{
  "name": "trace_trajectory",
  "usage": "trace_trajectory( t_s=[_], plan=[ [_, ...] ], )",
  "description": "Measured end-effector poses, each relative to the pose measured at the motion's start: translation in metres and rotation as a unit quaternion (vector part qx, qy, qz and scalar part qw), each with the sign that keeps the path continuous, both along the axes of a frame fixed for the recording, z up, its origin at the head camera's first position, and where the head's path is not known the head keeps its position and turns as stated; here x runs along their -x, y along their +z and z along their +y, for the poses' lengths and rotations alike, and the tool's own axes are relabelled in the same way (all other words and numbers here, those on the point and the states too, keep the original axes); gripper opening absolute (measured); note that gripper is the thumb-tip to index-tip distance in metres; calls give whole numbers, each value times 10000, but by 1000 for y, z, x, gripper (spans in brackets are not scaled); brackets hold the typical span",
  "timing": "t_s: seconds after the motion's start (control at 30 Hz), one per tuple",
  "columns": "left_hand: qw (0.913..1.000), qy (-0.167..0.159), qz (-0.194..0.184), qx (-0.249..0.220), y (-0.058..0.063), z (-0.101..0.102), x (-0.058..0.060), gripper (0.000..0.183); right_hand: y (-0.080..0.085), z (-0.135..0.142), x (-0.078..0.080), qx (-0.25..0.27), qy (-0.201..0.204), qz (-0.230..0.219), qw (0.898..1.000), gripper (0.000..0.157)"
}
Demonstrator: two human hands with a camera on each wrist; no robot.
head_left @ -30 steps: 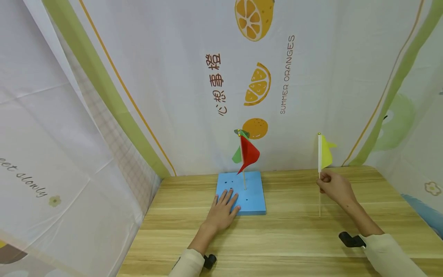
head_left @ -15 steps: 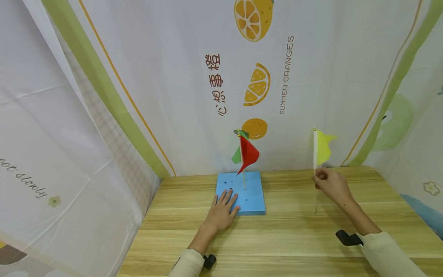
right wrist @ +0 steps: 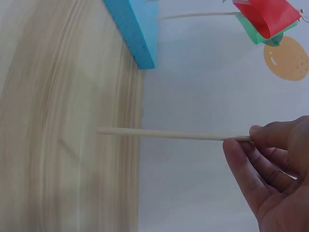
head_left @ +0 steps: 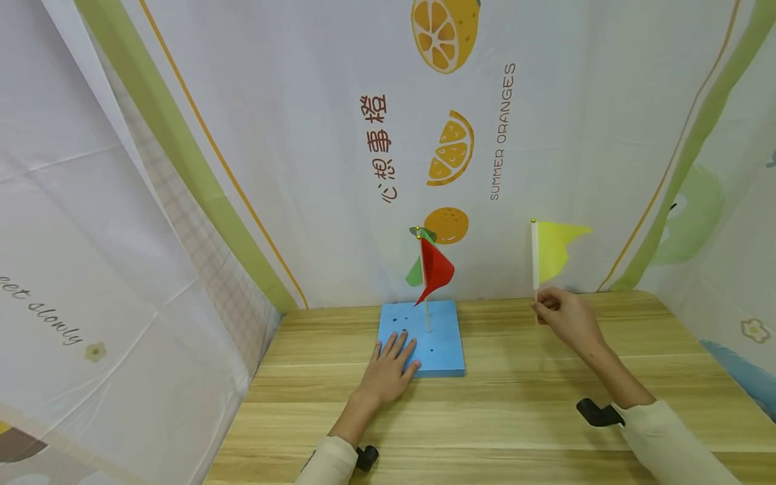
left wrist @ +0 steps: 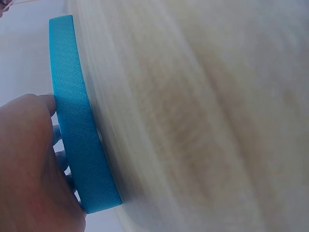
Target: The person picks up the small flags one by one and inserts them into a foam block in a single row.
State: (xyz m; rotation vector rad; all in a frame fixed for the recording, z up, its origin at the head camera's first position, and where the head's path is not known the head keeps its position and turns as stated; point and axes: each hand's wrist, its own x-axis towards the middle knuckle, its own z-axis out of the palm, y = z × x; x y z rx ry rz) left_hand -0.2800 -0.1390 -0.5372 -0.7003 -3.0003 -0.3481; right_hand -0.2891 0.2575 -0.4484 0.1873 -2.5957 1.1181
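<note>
A blue foam block (head_left: 447, 357) with several small holes in its top lies on the table. My left hand (head_left: 388, 378) rests on its front left corner with fingers spread; in the left wrist view the thumb touches the block's edge (left wrist: 77, 111). A red flag (head_left: 436, 269) stands upright in the block, and a green flag (head_left: 415, 273) shows partly hidden behind it. Off to the right, my right hand (head_left: 568, 320) pinches the stick of a yellow flag (head_left: 552, 249) just below the cloth. The stick's lower end (right wrist: 111, 130) hangs above the table, apart from the block.
The wood-grain table (head_left: 497, 417) ends at a white curtain (head_left: 291, 168) printed with oranges, which rises along the back. More curtain (head_left: 121, 236) closes in the left side. A black wrist mount (head_left: 599, 412) sticks out from the right sleeve.
My right hand has carried the yellow flag left and slightly up, toward the block, and the cloth now spreads wider. My left hand and the block stay in place.
</note>
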Motion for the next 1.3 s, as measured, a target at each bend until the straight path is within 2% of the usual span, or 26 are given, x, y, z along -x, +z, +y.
trace_trajectory(
  t_s=[0.53,1.03,1.3],
  plan=[
    [10000,-26,-31,-7,1,0,-1,61,10,-22,6,-21,121,522,9986,15],
    [10000,-29,-18,-47,5,0,-2,61,22,-40,11,79,205,548,9983,13],
    [10000,-16,-5,-89,3,0,-3,60,25,-52,14,111,307,630,9975,12]
  ],
)
